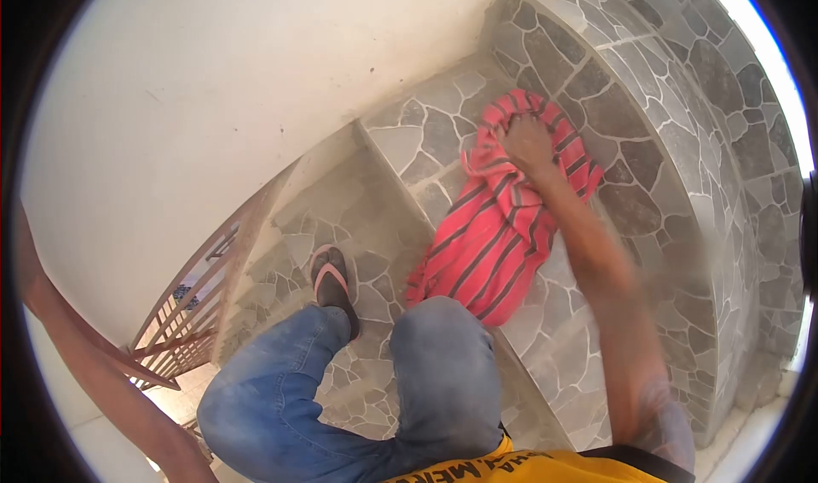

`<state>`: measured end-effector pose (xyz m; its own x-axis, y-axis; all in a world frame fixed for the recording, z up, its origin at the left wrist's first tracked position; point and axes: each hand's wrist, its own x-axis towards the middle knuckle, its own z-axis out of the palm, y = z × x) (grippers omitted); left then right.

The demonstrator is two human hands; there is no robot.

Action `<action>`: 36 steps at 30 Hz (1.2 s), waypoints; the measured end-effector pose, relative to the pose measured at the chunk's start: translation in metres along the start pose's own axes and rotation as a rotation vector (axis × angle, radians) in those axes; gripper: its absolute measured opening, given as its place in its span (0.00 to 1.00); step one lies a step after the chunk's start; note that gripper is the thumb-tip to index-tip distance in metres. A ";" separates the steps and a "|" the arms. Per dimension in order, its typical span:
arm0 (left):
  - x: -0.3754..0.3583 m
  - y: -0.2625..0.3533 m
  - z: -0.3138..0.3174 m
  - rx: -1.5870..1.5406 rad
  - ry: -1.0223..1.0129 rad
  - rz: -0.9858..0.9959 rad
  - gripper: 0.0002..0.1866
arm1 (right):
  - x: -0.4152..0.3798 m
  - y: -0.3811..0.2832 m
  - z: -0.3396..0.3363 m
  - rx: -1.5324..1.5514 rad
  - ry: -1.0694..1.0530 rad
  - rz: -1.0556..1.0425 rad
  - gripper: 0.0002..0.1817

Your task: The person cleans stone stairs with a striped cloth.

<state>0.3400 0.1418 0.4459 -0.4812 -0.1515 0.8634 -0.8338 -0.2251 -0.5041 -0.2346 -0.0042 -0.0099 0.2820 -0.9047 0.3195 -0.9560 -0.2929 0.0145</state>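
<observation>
A red cloth with dark stripes [490,236], maybe a towel, lies spread and bunched over the stone-patterned steps. My right hand [528,145] presses down at its far end, fingers curled into the folds; the fingertips are partly hidden by the fabric. The nearer end of the cloth drapes down towards my knee. On the far left, my left forearm [111,381] reaches up along the wall side, and the hand itself is lost at the dark edge of the view.
A white wall [256,66] rises on the left, with a brown slatted railing [183,304] below it. Stone-patterned steps [417,142] have raised edges. A curved stone-clad wall [682,117] bounds the right. My sandalled foot [331,278] stands on a lower step.
</observation>
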 end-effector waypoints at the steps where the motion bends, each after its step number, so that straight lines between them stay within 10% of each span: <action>1: -0.002 0.000 0.000 0.013 0.000 0.007 0.40 | -0.011 -0.017 -0.002 -0.076 0.083 -0.027 0.23; 4: -0.002 -0.002 0.000 0.032 0.007 -0.003 0.41 | -0.033 -0.069 0.007 -0.016 0.590 -0.151 0.24; 6: 0.000 0.002 -0.002 -0.018 -0.016 -0.045 0.41 | -0.039 -0.060 0.007 0.048 0.473 -0.111 0.25; 8: 0.000 0.004 -0.002 -0.009 -0.012 -0.010 0.41 | -0.012 0.002 -0.014 0.015 -0.128 0.047 0.25; 17: 0.001 0.010 -0.004 -0.028 -0.023 -0.056 0.40 | -0.038 -0.023 0.010 0.437 0.153 0.019 0.28; 21: 0.004 0.024 -0.009 -0.037 -0.050 -0.143 0.40 | -0.008 -0.040 -0.007 0.078 0.163 0.081 0.25; 23: 0.024 -0.045 0.040 0.375 -0.200 -0.621 0.40 | -0.044 -0.082 -0.015 0.033 0.102 -0.127 0.24; 26: 0.011 -0.007 0.010 0.223 -0.124 -0.319 0.40 | -0.061 -0.055 0.004 -0.050 -0.008 -0.506 0.24; 27: 0.004 0.013 -0.008 0.046 -0.036 -0.053 0.40 | -0.032 -0.039 0.010 0.431 0.201 0.087 0.24; 29: 0.003 0.013 -0.005 0.017 -0.038 -0.087 0.40 | 0.012 0.005 0.028 -0.148 0.325 0.004 0.24; 32: 0.005 0.025 -0.008 0.012 -0.079 -0.179 0.41 | 0.006 -0.033 0.020 0.038 0.164 0.129 0.23; 36: 0.008 0.095 -0.024 -0.282 -0.115 -0.337 0.44 | -0.069 -0.099 -0.059 0.270 0.273 -0.198 0.23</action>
<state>0.2502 0.1426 0.4056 -0.1506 -0.2245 0.9628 -0.9875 -0.0120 -0.1573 -0.1638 0.1057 0.0220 0.3917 -0.7181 0.5752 -0.8198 -0.5562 -0.1361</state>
